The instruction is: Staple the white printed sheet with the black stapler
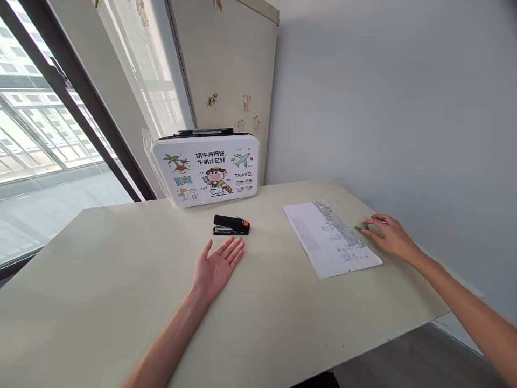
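Note:
A black stapler [231, 225] with an orange button lies on the table, just beyond the fingertips of my left hand [216, 269]. That hand rests palm up with its fingers stretched out and holds nothing. To the right, my right hand [386, 234] is at the table's right side, its thumb and fingers around a small grey metallic piece, perhaps staples [365, 227]. Another small grey strip [357, 229] lies beside it. A printed sheet of paper [319, 242] lies flat between the two hands, nearer the right one.
A white cartoon-printed case [208, 170] in clear plastic stands at the back of the pale table [266, 323]. Behind it is a worn cabinet [234, 64]. A grey wall [363, 108] borders the right side, and a window [36, 145] is at the left.

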The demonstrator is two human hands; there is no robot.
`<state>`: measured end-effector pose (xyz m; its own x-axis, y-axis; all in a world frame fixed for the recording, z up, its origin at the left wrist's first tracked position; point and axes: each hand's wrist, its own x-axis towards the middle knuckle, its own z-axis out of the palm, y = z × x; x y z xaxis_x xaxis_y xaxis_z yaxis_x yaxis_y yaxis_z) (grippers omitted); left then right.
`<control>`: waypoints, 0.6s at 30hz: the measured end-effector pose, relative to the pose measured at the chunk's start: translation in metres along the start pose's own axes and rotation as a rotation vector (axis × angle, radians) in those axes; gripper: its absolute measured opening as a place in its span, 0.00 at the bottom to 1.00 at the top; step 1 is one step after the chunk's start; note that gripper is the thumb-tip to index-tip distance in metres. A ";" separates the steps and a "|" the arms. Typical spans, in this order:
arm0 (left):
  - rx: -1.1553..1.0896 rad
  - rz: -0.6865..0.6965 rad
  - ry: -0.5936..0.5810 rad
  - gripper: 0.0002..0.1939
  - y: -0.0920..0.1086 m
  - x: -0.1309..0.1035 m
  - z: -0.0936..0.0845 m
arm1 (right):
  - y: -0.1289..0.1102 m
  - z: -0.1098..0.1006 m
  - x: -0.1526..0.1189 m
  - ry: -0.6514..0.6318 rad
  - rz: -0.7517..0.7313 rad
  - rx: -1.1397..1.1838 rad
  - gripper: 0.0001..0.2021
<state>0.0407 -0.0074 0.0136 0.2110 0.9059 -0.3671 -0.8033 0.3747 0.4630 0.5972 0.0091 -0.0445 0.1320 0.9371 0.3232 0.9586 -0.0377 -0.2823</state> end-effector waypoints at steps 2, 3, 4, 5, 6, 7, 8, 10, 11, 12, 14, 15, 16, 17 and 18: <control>0.002 0.005 0.018 0.28 0.000 0.001 0.000 | -0.010 -0.003 0.001 0.007 -0.011 0.016 0.26; 0.005 0.006 0.030 0.27 0.000 0.001 -0.001 | -0.020 -0.005 0.001 0.022 -0.021 0.037 0.25; 0.009 0.003 0.041 0.25 0.001 0.001 -0.001 | -0.034 -0.008 0.000 0.044 -0.032 0.068 0.23; 0.014 0.001 0.046 0.23 0.001 0.001 -0.001 | -0.052 -0.010 -0.001 0.069 -0.048 0.112 0.22; 0.017 -0.002 0.039 0.20 0.001 0.001 -0.002 | -0.073 -0.012 -0.003 0.073 -0.069 0.164 0.20; 0.018 -0.004 0.021 0.16 0.001 0.000 -0.002 | -0.097 -0.014 -0.006 0.074 -0.090 0.222 0.19; 0.018 -0.005 -0.007 0.13 0.001 0.000 -0.002 | -0.123 -0.016 -0.009 0.055 -0.121 0.285 0.17; 0.026 -0.006 -0.077 0.08 0.001 -0.002 -0.002 | -0.175 -0.015 -0.018 -0.031 -0.201 0.432 0.16; 0.035 -0.005 -0.107 0.11 0.001 -0.003 -0.002 | -0.201 -0.012 -0.023 -0.092 -0.240 0.514 0.15; 0.047 -0.004 -0.131 0.14 0.001 -0.003 -0.002 | -0.225 -0.008 -0.027 -0.175 -0.275 0.592 0.15; 0.078 0.002 -0.155 0.20 0.001 -0.004 -0.002 | -0.265 0.003 -0.034 -0.350 -0.310 0.748 0.15; 0.094 0.007 -0.158 0.21 0.001 -0.005 -0.002 | -0.281 0.010 -0.036 -0.428 -0.317 0.820 0.16; 0.107 0.012 -0.157 0.22 0.001 -0.005 -0.002 | -0.295 0.018 -0.037 -0.502 -0.322 0.871 0.17; 0.118 0.016 -0.154 0.23 0.001 -0.005 -0.003 | -0.305 0.026 -0.039 -0.543 -0.327 0.897 0.18; 0.129 0.020 -0.150 0.23 0.001 -0.005 -0.003 | -0.313 0.033 -0.040 -0.566 -0.330 0.911 0.19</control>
<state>0.0374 -0.0119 0.0127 0.2841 0.9291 -0.2369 -0.7321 0.3697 0.5721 0.2837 -0.0050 0.0006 -0.4505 0.8857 0.1123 0.3527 0.2922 -0.8889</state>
